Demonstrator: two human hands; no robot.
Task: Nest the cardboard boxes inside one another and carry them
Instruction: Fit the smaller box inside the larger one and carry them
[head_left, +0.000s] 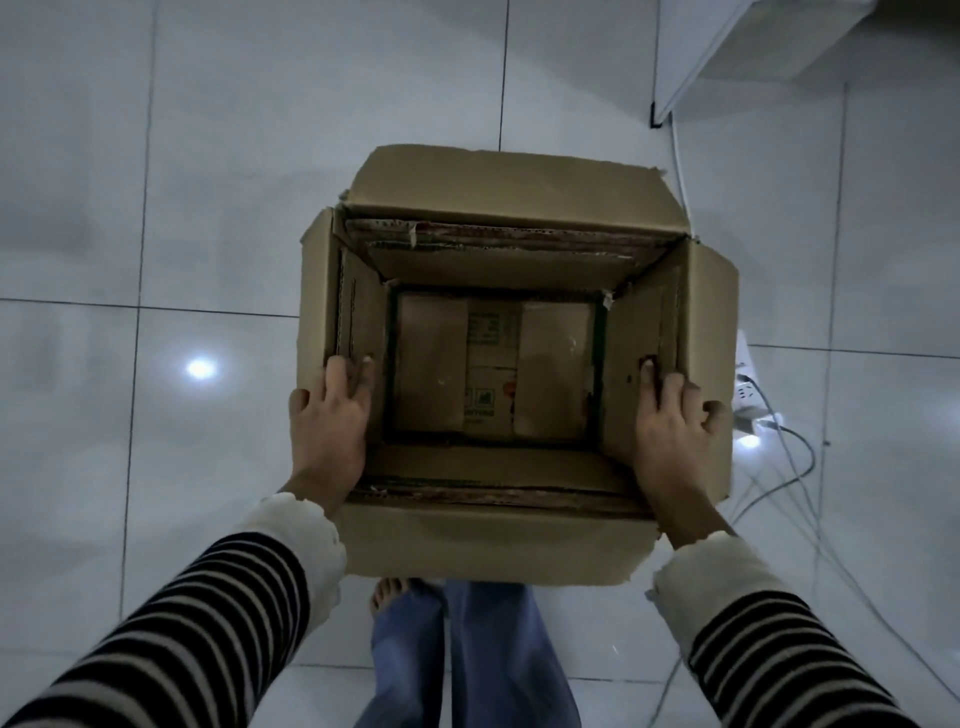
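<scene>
Overhead, the outer cardboard box sits between both hands above the tiled floor, a smaller box nested inside. The left hand and right hand each clamp a side wall. Open floor lies left; cables crowd the right. The box underside is hidden.

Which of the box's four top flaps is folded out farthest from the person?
The far flap, opposite the person's feet; the left hand and right hand grip the side walls.
</scene>
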